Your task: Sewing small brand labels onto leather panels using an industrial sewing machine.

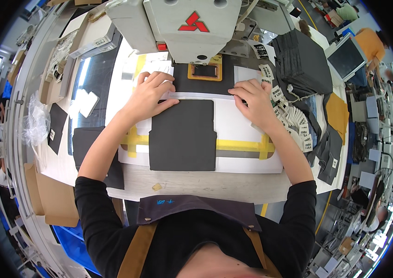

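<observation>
Head view shows a flat black panel (182, 136), stepped slightly wider below.

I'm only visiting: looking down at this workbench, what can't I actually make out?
All in the head view:
- Palms of the left hand and right hand: hidden by the backs of the hands.
- Right hand's grip: too small to tell whether it pinches or only touches.
- Far part of the black sheet: hidden behind the machine.
- Machine's top: cut off by the upper edge.
- Distant worker in orange: small and blurred.

one notched panel (182, 136), one yellow frame (206, 79), one machine head (192, 39)
</observation>
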`<state>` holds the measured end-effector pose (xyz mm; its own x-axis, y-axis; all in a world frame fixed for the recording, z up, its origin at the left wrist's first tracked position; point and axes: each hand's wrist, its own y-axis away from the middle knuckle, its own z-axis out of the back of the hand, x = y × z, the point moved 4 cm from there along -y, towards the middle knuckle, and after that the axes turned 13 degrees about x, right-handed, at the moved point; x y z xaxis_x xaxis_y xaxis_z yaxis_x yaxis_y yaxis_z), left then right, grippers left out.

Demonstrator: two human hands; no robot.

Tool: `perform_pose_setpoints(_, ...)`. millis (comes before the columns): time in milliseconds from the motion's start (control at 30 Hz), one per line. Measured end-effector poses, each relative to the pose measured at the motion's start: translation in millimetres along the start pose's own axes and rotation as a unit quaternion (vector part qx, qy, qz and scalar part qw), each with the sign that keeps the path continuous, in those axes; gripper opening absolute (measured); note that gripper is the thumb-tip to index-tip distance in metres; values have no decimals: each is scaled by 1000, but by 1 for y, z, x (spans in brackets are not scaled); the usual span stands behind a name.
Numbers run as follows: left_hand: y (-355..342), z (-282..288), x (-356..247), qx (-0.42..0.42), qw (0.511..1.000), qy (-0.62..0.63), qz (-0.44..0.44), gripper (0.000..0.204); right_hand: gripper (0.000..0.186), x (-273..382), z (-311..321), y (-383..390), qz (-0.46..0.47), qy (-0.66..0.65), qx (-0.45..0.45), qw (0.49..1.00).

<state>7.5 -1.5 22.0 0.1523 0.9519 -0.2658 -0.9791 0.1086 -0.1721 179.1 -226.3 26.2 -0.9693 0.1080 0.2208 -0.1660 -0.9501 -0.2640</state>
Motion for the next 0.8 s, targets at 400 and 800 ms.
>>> perform_pose_setpoints(400,-2,0,-5,2,999,-40,-23,21,21,5,-4,9,4,36,17,999)
perform_pose_setpoints(800,6,-10,-8,37,996,-72,24,31,31,11,-11,18,11,98,10,995)
